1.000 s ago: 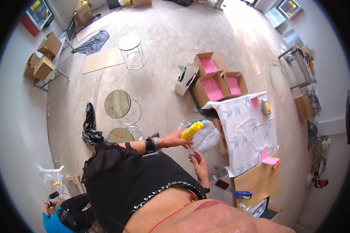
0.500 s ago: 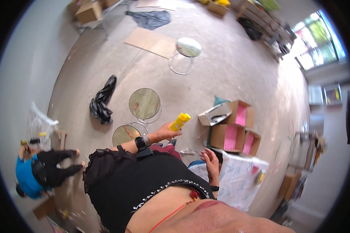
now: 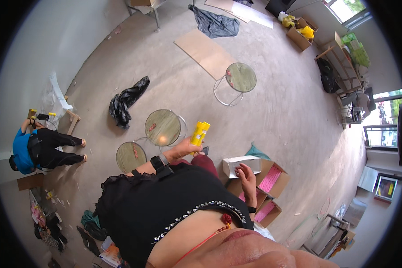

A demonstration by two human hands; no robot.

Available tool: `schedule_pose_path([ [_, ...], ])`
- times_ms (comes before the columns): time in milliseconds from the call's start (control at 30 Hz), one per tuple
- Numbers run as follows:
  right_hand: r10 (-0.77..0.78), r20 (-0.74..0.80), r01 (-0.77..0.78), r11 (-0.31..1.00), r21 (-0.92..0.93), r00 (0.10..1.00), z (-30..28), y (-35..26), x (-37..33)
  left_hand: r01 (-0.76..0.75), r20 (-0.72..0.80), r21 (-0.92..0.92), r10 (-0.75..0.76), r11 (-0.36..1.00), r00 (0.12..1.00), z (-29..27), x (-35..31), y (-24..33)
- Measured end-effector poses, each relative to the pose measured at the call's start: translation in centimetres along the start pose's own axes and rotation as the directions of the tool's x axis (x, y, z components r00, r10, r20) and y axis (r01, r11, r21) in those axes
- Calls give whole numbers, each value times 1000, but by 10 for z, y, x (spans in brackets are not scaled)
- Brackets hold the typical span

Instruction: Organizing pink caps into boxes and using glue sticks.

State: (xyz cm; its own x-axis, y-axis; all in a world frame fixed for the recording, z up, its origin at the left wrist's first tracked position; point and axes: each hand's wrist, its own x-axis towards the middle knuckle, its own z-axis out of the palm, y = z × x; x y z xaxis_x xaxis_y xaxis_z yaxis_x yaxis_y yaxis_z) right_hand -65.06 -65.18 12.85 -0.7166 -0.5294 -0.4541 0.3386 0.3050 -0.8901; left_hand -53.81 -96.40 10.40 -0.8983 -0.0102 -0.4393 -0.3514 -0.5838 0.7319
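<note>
Two bright yellow tubes (image 3: 200, 133), side by side, stand up out of my left hand (image 3: 183, 148); its fingers are wrapped round their lower ends. I cannot make out what the tubes contain. This arm reaches forward beside two round stools (image 3: 163, 127) with greenish, wood-patterned tops and metal legs. My right hand (image 3: 247, 179) is raised at my right side with nothing in it, its fingers loosely bent and apart. Below it in the picture are a white open box (image 3: 229, 167) and cardboard boxes (image 3: 279, 187) with pink contents; I cannot tell whether it touches them.
Another round stool (image 3: 241, 77) stands farther ahead, by a flat cardboard sheet (image 3: 204, 53). A black plastic bag (image 3: 127, 103) lies on the floor to the left. A person in blue (image 3: 23, 149) works by the left wall. Shelving (image 3: 344, 67) stands at the far right.
The view has turned, so the stools and boxes sit differently in it. My left hand still grips the yellow tubes. My right hand now appears over the white box.
</note>
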Motion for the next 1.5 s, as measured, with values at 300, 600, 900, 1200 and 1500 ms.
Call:
schedule_pose_path([
  [300, -1, 12, 0, 1000, 11, 1000, -127, -88, 136, -45, 12, 120, 44, 992, 999, 75, 155, 75],
  [600, -69, 57, 72, 996, -51, 996, -248, -153, 269, 47, -21, 82, -45, 996, 999, 126, 340, 142],
  [900, 5, -202, -2, 1000, 15, 979, -397, -228, 344, 55, 282, 164, -100, 985, 954, 262, 565, 239],
  [1200, 110, -189, -99, 993, 65, 976, -568, -228, 469, 86, 224, 317, -163, 944, 961, 348, 741, 269],
  [1500, -173, -114, 146, 966, -212, 978, -747, -338, 639, 92, 114, 176, -113, 980, 987, 477, 901, 331],
])
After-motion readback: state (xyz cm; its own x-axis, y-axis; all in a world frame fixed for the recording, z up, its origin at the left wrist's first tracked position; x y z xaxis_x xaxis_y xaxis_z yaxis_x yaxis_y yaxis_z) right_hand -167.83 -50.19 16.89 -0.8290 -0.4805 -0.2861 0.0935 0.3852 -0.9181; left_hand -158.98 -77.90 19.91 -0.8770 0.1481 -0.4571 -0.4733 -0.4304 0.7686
